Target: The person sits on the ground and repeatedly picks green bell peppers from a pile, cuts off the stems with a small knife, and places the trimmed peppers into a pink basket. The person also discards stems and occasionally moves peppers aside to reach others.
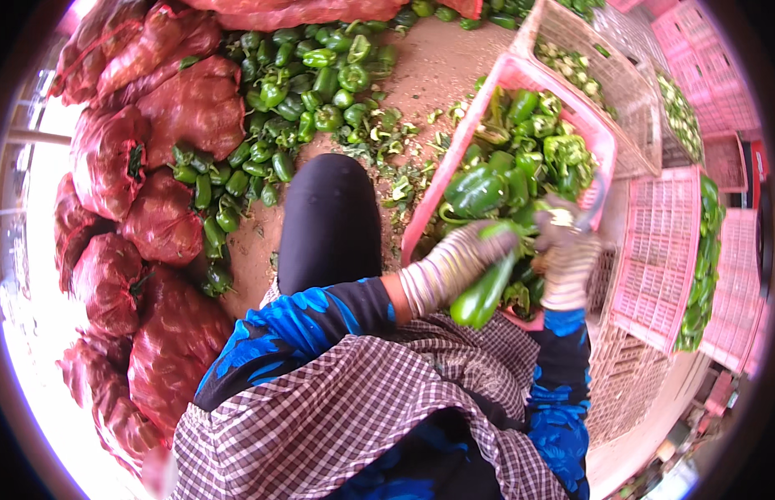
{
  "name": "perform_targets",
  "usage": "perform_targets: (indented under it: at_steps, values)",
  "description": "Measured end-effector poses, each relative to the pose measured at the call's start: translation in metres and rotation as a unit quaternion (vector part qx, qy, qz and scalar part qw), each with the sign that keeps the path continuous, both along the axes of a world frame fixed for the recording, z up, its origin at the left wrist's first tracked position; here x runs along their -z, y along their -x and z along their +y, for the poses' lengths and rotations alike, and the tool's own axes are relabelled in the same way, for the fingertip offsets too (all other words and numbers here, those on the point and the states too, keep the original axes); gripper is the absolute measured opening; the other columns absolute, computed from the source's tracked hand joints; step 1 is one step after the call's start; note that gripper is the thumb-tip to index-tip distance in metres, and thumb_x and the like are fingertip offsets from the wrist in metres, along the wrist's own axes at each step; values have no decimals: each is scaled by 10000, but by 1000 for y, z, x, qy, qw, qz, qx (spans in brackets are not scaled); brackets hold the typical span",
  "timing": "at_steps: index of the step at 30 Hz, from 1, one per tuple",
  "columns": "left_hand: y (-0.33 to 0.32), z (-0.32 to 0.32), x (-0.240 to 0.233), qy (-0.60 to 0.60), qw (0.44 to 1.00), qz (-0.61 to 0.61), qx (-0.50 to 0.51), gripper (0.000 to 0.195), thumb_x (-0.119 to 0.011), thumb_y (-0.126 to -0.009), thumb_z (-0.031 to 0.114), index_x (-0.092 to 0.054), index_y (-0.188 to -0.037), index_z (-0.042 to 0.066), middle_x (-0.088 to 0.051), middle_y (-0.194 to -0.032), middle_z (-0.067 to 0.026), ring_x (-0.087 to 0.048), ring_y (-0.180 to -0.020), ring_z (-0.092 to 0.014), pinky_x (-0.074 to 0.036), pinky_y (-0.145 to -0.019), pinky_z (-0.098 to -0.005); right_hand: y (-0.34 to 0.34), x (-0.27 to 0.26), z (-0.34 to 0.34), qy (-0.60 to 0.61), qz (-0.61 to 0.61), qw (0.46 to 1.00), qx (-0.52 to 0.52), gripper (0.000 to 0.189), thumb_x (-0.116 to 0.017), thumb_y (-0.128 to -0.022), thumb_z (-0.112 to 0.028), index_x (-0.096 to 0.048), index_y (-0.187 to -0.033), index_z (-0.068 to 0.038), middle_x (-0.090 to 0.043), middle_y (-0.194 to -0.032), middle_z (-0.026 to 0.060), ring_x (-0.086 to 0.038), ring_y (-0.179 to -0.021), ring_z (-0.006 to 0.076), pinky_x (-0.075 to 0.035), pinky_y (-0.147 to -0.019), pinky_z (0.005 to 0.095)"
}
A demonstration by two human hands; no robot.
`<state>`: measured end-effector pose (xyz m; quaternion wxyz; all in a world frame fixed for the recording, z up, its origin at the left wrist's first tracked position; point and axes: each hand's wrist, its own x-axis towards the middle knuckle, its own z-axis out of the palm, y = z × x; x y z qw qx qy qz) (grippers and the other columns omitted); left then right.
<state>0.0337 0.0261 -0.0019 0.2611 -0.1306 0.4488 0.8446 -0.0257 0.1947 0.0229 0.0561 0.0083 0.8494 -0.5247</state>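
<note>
My left hand [465,262], in a striped work glove, is closed around a long green bell pepper [485,294] over the near end of a pink plastic crate [447,172]. Close beside it, my gloved right hand [565,250] holds a curved metal tool, perhaps a small sickle knife [597,200], and a pale cut piece [561,216] shows at its fingers. Motion blurs both hands. Beneath and beyond them, the crate is heaped with green peppers [478,190], some of them cut or broken.
Loose green peppers [290,106] and trimmed scraps [387,134] lie on the floor beyond my knee. Full red mesh sacks [190,106] line the left side. At the right stand a crate of pale cores [625,106] and a pink crate [653,259] beside more peppers.
</note>
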Motion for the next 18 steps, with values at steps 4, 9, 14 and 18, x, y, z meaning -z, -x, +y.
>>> perform_targets:
  at_steps: [4, 9, 14, 18]
  values:
    - [18, -35, -13, 320, 886, 328, 73, 924, -835, -759, 271, -307, -1476, 20, -444, -1440, -174, -406, -1334, -272, -336, -1095, -358, 43, -23, -2, 150, 80, 985, 31, 620, -754, -775, -86, -503, -1342, -63, -677, -981, 70, -567, -573, 93, -439, -472, 207]
    - [31, -182, 2, 193, 912, 264, -249, 582, -708, -871, 193, -482, -1391, 63, -532, -1360, -98, -465, -1274, -213, -367, -1074, -358, 102, -53, -33, -65, 342, 936, 40, 592, -749, -790, -75, -534, -1341, -49, -661, -1054, 62, -567, -678, 93, -447, -546, 193]
    - [46, -316, 129, 266, 896, -110, -338, 492, -672, -910, 247, -523, -1336, 50, -627, -1025, -16, -573, -839, -118, -475, -714, -285, 176, -46, -37, -154, 302, 937, 88, 537, -775, -781, -119, -611, -1292, -136, -667, -1093, 48, -500, -605, 40, -390, -477, 149]
    - [70, -335, 268, 305, 893, -135, -302, 726, -773, -810, 167, -403, -1400, -36, -630, -1155, -123, -582, -990, -210, -479, -859, -331, 289, -38, -39, -219, 216, 947, 96, 721, -756, -777, -72, -466, -1429, -178, -586, -1271, 62, -439, -556, 25, -322, -439, 177]
